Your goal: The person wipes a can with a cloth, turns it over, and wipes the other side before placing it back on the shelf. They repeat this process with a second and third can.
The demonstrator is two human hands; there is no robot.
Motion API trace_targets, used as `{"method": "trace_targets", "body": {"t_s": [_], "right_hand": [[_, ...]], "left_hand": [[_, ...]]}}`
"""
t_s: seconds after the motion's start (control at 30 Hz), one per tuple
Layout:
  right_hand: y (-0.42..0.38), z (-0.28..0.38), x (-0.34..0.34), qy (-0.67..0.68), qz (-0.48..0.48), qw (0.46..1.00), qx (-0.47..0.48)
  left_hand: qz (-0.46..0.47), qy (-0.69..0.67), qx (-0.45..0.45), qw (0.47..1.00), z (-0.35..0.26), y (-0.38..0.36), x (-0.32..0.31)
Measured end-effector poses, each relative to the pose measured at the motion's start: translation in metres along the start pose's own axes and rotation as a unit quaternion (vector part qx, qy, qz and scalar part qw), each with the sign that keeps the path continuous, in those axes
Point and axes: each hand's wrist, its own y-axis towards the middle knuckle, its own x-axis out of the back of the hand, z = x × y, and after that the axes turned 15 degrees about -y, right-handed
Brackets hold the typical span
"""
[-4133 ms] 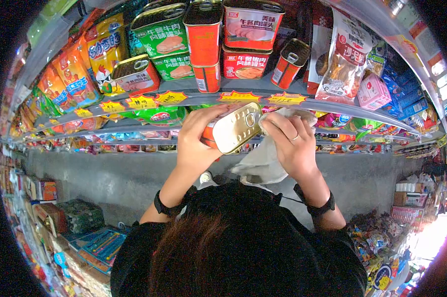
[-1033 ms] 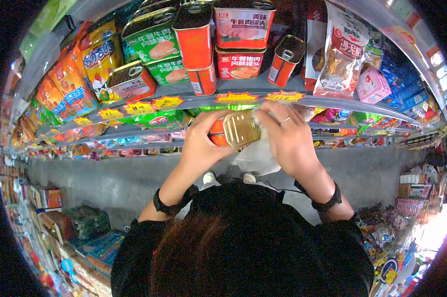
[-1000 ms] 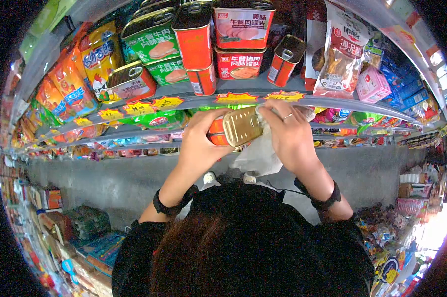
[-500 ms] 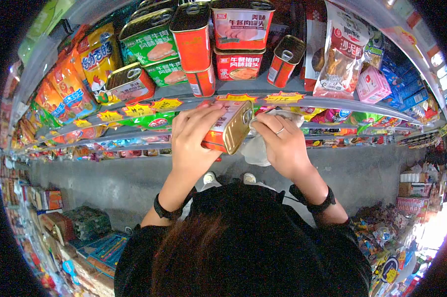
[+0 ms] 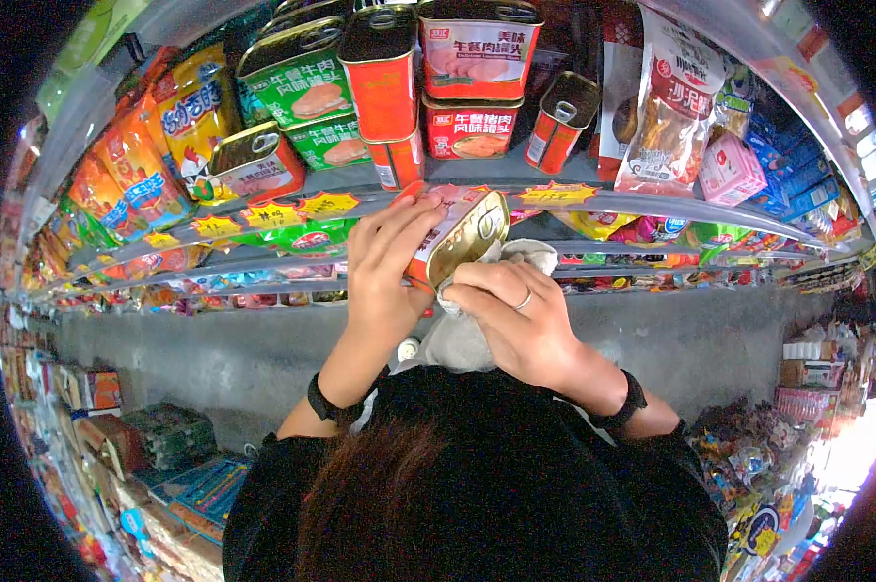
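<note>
A red meat can with a gold pull-tab lid (image 5: 469, 233) is tilted in front of the shelf edge, its lid facing right. My left hand (image 5: 391, 254) wraps around its left side. A pale cloth (image 5: 462, 339) hangs from my right hand (image 5: 515, 315), whose fingers pinch it against the lower corner of the can. A ring is on one finger of that hand. Above stand stacked red cans (image 5: 472, 128) and green cans (image 5: 297, 87), with a single small red can (image 5: 560, 121) to their right.
Snack bags (image 5: 123, 184) fill the shelf's left part. A clear snack packet (image 5: 666, 116) and a pink box (image 5: 732, 168) stand at right. Yellow price tags (image 5: 326, 205) line the shelf edge (image 5: 641, 202). Below is grey floor (image 5: 215, 349), with goods piled at both sides.
My right hand has moved down and left with the cloth, from the lid's upper edge to its lower corner. The can has turned slightly in my left hand and shifted up.
</note>
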Motion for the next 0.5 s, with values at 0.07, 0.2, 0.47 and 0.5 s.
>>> {"method": "trace_targets", "body": {"t_s": [0.07, 0.2, 0.47, 0.5], "right_hand": [[0.001, 0.004, -0.003, 0.005, -0.015, 1.000, -0.014], [0.007, 0.002, -0.002, -0.101, -0.086, 0.985, -0.112], [-0.002, -0.019, -0.005, -0.176, -0.076, 0.974, -0.122], [-0.003, -0.018, -0.004, -0.181, -0.063, 0.974, -0.122]], "left_hand": [[-0.005, 0.018, -0.028, 0.999, 0.001, -0.001, -0.001], [-0.025, -0.007, -0.063, 0.998, 0.000, -0.005, 0.000], [-0.025, -0.008, -0.063, 0.998, 0.001, -0.009, 0.007], [-0.026, -0.007, -0.063, 0.998, 0.001, -0.010, 0.006]]}}
